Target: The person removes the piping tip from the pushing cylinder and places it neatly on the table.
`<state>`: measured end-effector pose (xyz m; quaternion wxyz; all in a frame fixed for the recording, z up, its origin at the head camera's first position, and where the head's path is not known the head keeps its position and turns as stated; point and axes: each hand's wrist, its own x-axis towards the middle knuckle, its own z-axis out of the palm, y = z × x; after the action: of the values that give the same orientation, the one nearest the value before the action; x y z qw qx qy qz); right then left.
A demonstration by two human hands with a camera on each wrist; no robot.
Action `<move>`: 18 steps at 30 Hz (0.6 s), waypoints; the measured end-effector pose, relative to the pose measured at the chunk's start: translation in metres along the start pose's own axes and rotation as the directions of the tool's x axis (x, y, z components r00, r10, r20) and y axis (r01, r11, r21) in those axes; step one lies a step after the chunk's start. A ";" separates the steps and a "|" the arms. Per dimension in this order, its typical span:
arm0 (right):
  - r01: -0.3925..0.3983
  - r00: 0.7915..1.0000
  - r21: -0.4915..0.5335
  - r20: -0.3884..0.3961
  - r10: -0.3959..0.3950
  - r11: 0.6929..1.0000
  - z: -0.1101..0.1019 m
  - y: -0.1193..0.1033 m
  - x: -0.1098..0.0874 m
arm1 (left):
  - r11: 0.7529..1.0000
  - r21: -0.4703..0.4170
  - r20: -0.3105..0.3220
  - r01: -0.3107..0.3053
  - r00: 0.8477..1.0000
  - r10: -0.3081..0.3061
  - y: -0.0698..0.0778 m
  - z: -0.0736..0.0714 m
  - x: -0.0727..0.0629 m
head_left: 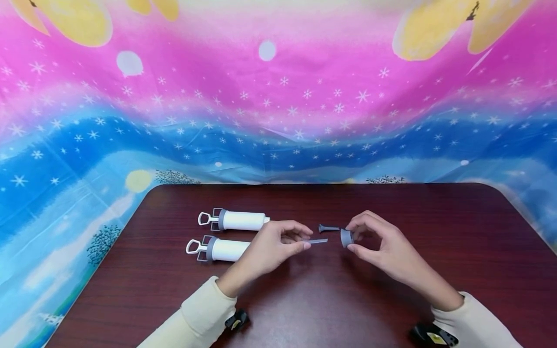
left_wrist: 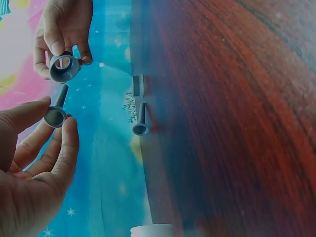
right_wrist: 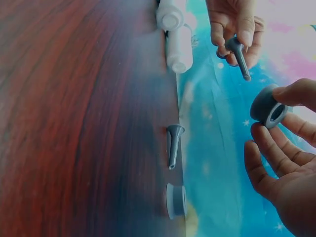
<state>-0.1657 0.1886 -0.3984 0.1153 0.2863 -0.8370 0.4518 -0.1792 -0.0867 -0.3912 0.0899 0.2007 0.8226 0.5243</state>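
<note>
Between its fingertips my left hand (head_left: 278, 241) pinches a grey nozzle (head_left: 319, 240) by the flared end, its narrow tube pointing right. Facing it, my right hand (head_left: 385, 241) holds a grey ring-shaped cap (head_left: 346, 238) between thumb and fingers. In the left wrist view the held nozzle (left_wrist: 57, 111) points at the wide opening of the cap (left_wrist: 64, 67), with a small gap between them. A second grey nozzle (head_left: 328, 228) lies on the table just behind. Another grey cap (right_wrist: 176, 201) lies beside that nozzle (right_wrist: 174, 145) in the right wrist view; my right hand hides it in the head view.
Two white syringe-like tubes with grey collars and loop handles lie on the dark wooden table (head_left: 304, 309), one farther back (head_left: 243, 220) and one nearer (head_left: 228, 250), partly behind my left hand. A patterned cloth (head_left: 270, 106) hangs along the table's far edge.
</note>
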 end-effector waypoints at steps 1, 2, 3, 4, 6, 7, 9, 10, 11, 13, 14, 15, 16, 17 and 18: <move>0.004 1.000 -0.009 -0.003 -0.004 1.000 -0.001 0.001 -0.001 | 1.000 0.013 0.001 -0.005 1.000 0.005 0.000 0.000 0.000; 0.007 1.000 -0.018 -0.005 -0.007 1.000 -0.001 0.001 -0.002 | 1.000 0.028 0.000 -0.008 1.000 0.008 -0.001 0.001 0.000; 0.007 1.000 -0.023 -0.005 -0.008 1.000 -0.001 0.002 -0.002 | 0.999 0.041 0.001 -0.008 1.000 0.008 -0.001 0.001 0.000; 0.009 1.000 -0.028 -0.005 -0.009 1.000 -0.002 0.002 -0.003 | 0.999 0.052 0.002 -0.009 1.000 0.009 -0.002 0.002 0.000; 0.008 1.000 -0.045 -0.004 -0.008 0.999 -0.003 0.003 -0.004 | 0.998 0.069 0.005 -0.006 1.000 0.006 -0.003 0.003 0.000; 0.007 1.000 -0.057 -0.003 -0.007 0.998 -0.003 0.004 -0.005 | 0.997 0.078 0.007 -0.006 1.000 0.005 -0.003 0.004 0.000; 0.008 1.000 -0.084 -0.003 -0.009 0.996 -0.003 0.005 -0.006 | 0.996 0.091 0.009 -0.006 1.000 0.005 -0.003 0.005 -0.001; 0.010 1.000 -0.099 -0.003 -0.011 0.995 -0.003 0.005 -0.007 | 0.995 0.094 0.010 -0.009 1.000 0.008 -0.003 0.006 0.000; 0.014 1.000 -0.110 -0.003 -0.014 0.994 -0.003 0.006 -0.008 | 0.995 0.100 0.011 -0.012 1.000 0.011 -0.003 0.007 0.000; 0.020 1.000 -0.131 -0.001 -0.020 0.991 -0.003 0.007 -0.009 | 0.993 0.118 0.012 -0.021 1.000 0.020 -0.002 0.008 0.000; 0.024 1.000 -0.136 0.003 -0.024 0.990 -0.003 0.008 -0.010 | 0.992 0.127 0.014 -0.023 1.000 0.021 -0.002 0.009 0.000; 0.026 1.000 -0.139 0.006 -0.025 0.990 -0.003 0.009 -0.011 | 0.990 0.137 0.017 -0.025 1.000 0.022 -0.003 0.010 0.000; 0.026 1.000 -0.139 0.008 -0.026 0.990 -0.003 0.010 -0.011 | 0.989 0.148 0.020 -0.024 1.000 0.022 -0.003 0.011 0.000; 0.028 1.000 -0.140 0.010 -0.027 0.990 -0.003 0.010 -0.012 | 0.987 0.159 0.024 -0.025 0.999 0.021 -0.003 0.012 0.001; 0.028 1.000 -0.145 0.012 -0.027 0.989 -0.003 0.011 -0.013 | 0.985 0.169 0.029 -0.025 0.999 0.020 -0.003 0.013 0.001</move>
<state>-0.1623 0.2004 -0.4101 0.1379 0.2910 -0.8642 0.3867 -0.1763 -0.0770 -0.3991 0.0776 0.2239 0.8605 0.4510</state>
